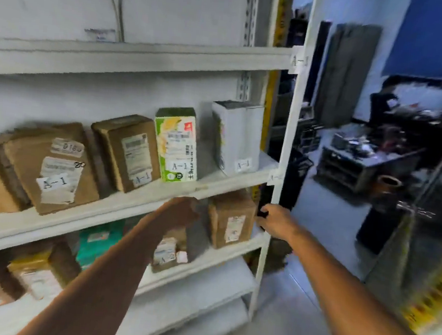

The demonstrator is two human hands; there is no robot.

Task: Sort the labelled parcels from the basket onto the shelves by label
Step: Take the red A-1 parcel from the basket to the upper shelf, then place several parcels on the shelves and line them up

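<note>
Gripping a slim dark parcel by its near edge, the right hand holds it upright at the right end of the second shelf. The parcel sits between the brown box on its left and the white shelf post on its right, and it looks flat and black, with no label showing through the blur. Left of the box, the left hand is curled like a fist and I cannot tell whether it holds anything, so pushing the parcel farther in likely falls to the nearer right hand.
</note>
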